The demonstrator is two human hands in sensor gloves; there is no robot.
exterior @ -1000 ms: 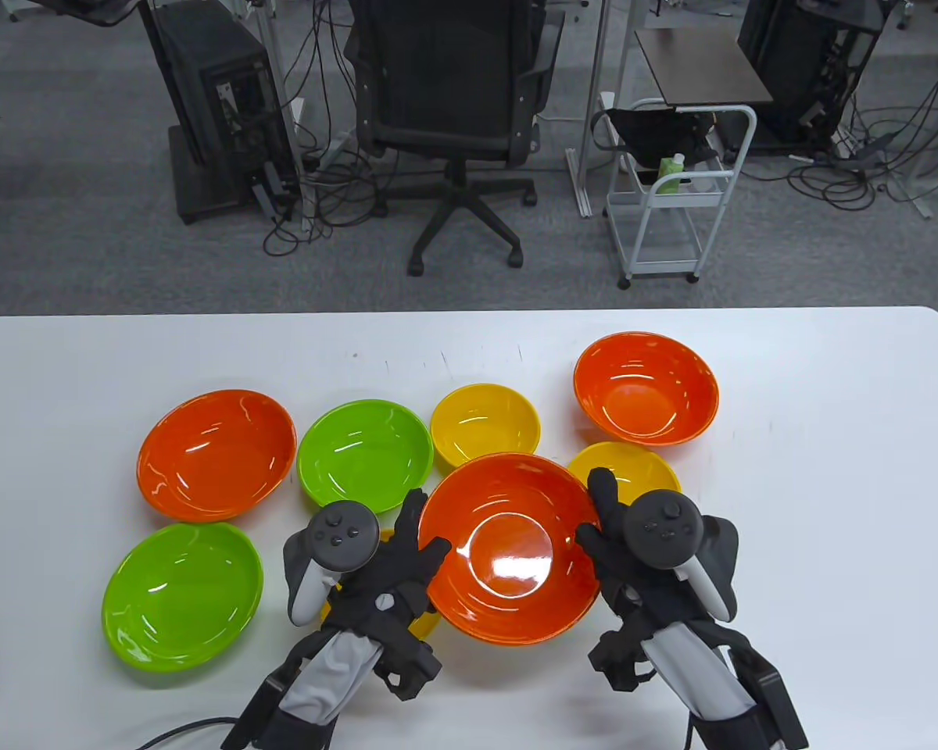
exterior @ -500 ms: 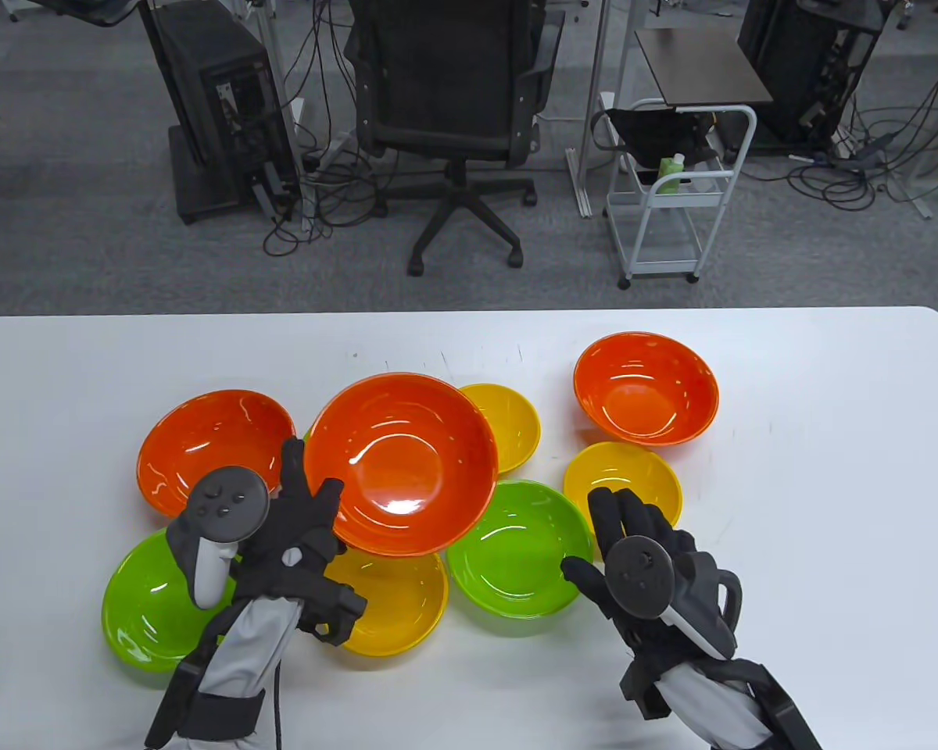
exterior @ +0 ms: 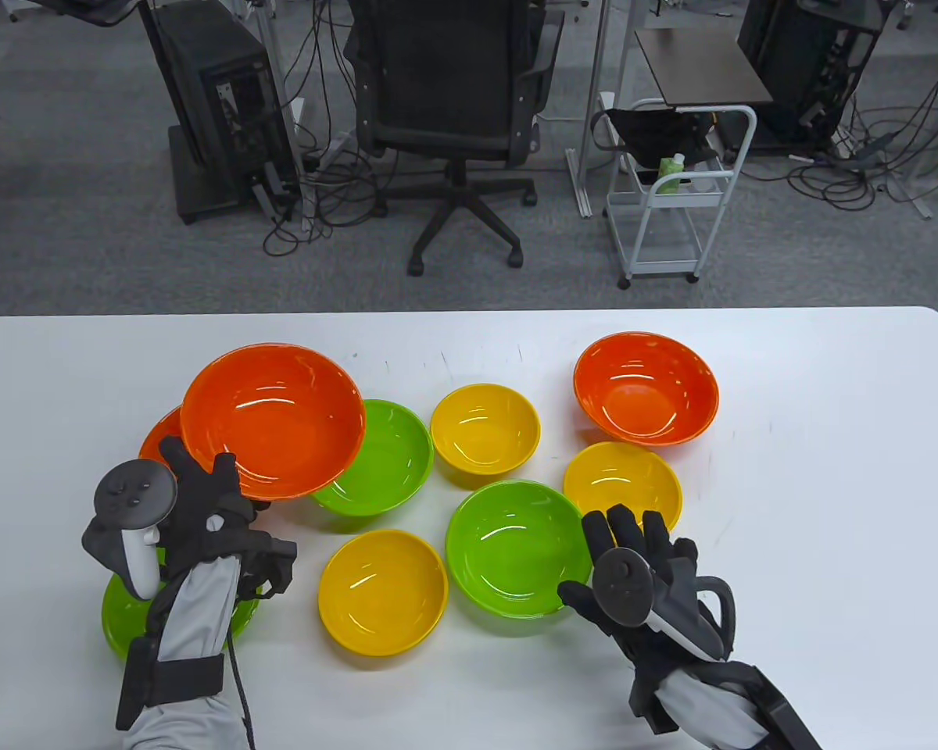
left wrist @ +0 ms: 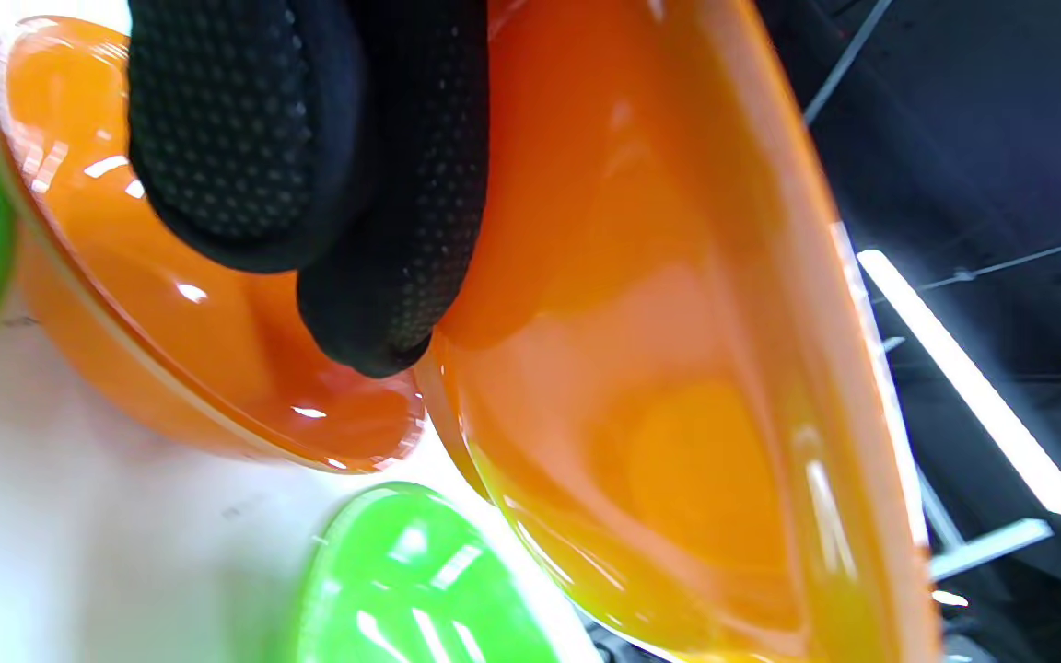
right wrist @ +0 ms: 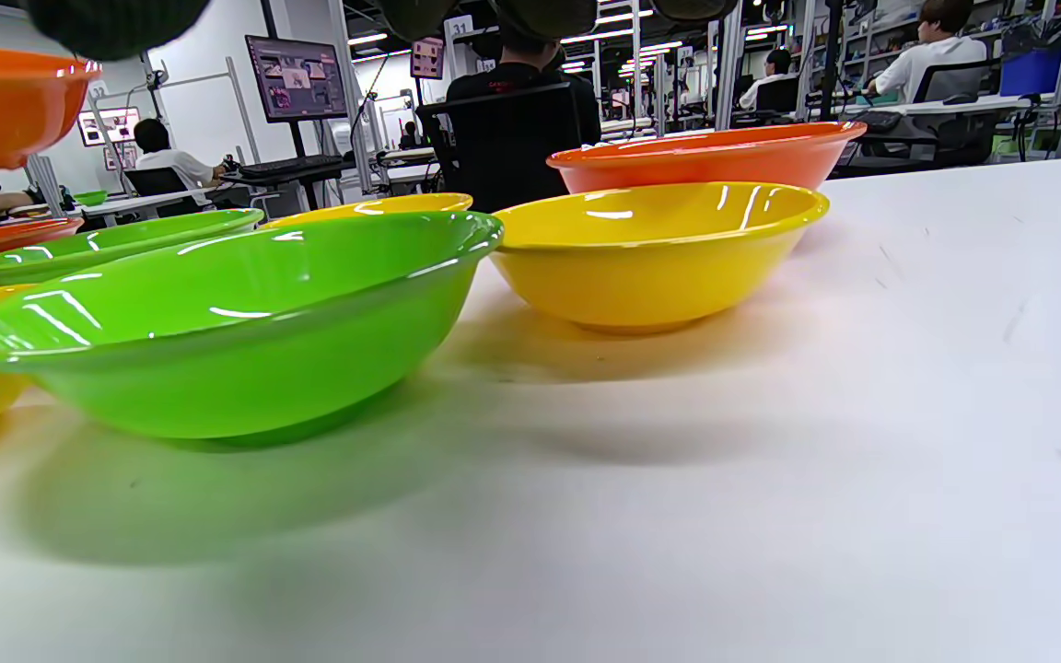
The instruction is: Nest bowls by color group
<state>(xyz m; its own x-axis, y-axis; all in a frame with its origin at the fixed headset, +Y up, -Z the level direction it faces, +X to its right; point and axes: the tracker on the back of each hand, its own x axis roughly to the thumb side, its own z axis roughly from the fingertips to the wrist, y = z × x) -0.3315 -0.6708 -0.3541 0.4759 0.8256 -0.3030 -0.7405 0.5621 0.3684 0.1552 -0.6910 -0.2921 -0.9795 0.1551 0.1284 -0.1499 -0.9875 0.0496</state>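
Note:
My left hand (exterior: 203, 480) grips the near rim of a large orange bowl (exterior: 273, 418) and holds it in the air over another orange bowl (exterior: 156, 433), which is mostly hidden. In the left wrist view my gloved fingers (left wrist: 383, 184) lie on the held bowl's (left wrist: 678, 368) side, with the lower orange bowl (left wrist: 171, 350) beneath. My right hand (exterior: 629, 539) is open and empty, fingers spread, beside a green bowl (exterior: 516, 547). A third orange bowl (exterior: 645, 388) sits at the back right.
Two small yellow bowls (exterior: 485, 428) (exterior: 624, 480), a larger yellow bowl (exterior: 383, 590), a green bowl (exterior: 387, 461) partly under the held one, and a green bowl (exterior: 121, 625) under my left arm lie on the white table (exterior: 828, 508). The right wrist view shows the green bowl (right wrist: 236, 322) up close.
My left hand has carried the large orange bowl from the table's middle to the left, over the left orange bowl. My right hand let go of it and stays near the green bowl.

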